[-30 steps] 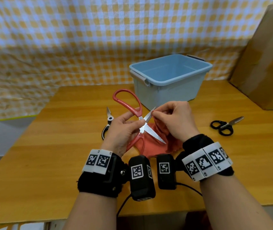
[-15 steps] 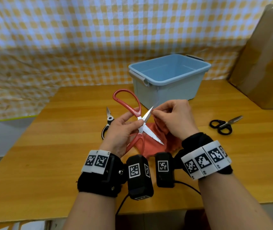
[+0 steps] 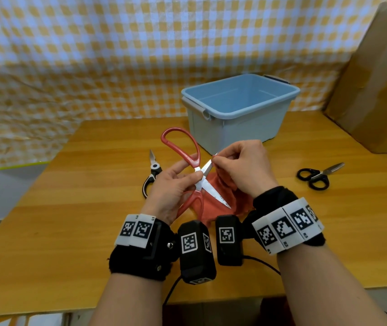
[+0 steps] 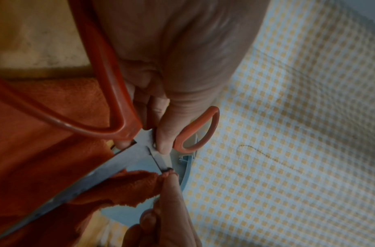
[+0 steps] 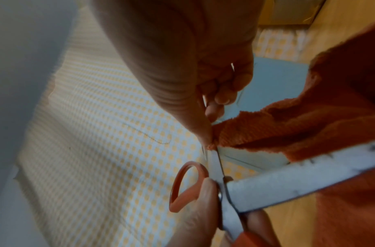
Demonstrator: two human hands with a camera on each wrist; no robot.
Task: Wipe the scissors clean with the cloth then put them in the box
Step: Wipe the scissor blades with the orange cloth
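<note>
The left hand [image 3: 171, 184] holds the red scissors [image 3: 194, 175] up above the table [image 3: 70, 208], close in front of the person. Thumb and fingers pinch them right at the middle, where the two blades cross. I think that is the best spot to hold, because it keeps both blades still and leaves them bare for wiping. The blades stand open like an X. That way the cloth can get to the inner sides too.

The right hand [image 3: 241, 168] pinches a fold of the red cloth [image 3: 218, 198] round the far blade, near its tip. The rest of the cloth hangs down under the hands. The other blade points back toward the person, over the hanging cloth, and nothing covers it.

The left palm faces inward, with the wrist a bit bent. One red handle loop sticks up past the fingers and the other sits low by the palm. The right hand is curled, knuckles up, with the fingertips pressed together on the cloth.

The blue box [image 3: 239, 107] waits just behind the hands, open on top, and I can see nothing in it. So the wiping is under way and the putting away is not yet done.

Black scissors [image 3: 317, 176] lie off to the right. A pair of snips [image 3: 151, 175] lies to the left.
</note>
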